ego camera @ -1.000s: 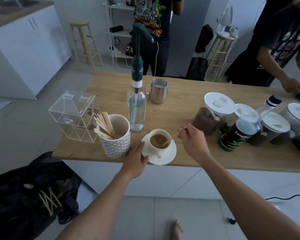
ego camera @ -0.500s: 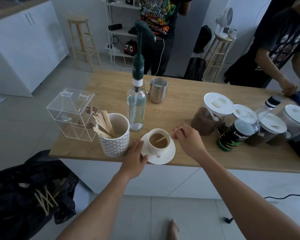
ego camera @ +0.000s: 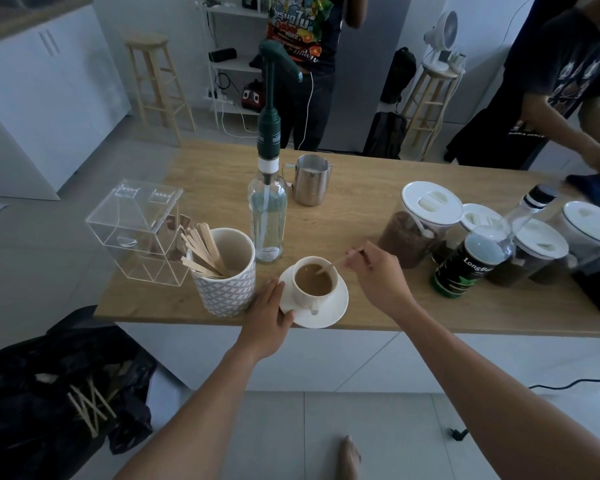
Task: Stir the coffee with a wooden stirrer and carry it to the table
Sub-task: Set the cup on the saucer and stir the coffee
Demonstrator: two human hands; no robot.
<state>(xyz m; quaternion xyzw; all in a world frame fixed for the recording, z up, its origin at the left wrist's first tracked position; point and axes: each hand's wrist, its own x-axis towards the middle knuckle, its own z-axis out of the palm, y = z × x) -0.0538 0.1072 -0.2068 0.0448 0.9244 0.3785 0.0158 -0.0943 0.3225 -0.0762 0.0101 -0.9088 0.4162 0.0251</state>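
A white cup of milky coffee (ego camera: 315, 280) stands on a white saucer (ego camera: 336, 307) near the front edge of the wooden counter (ego camera: 368, 199). My right hand (ego camera: 378, 277) pinches a thin wooden stirrer (ego camera: 336, 262) whose lower end dips into the coffee. My left hand (ego camera: 269, 311) rests against the saucer's left rim, thumb on top of it. A patterned white mug (ego camera: 226, 271) holding several spare stirrers stands just left of the saucer.
Behind the cup stand a glass pump bottle (ego camera: 268, 209) and a steel milk pitcher (ego camera: 312, 181). A clear acrylic box (ego camera: 137, 233) sits left. White-lidded jars (ego camera: 420, 223) and a dark bottle (ego camera: 471, 258) crowd the right. Two people stand beyond the counter. A black bin bag (ego camera: 56, 393) lies at lower left.
My right hand has swung the stirrer round inside the cup, shifting slightly left then back right. My left hand has stayed on the saucer's rim.
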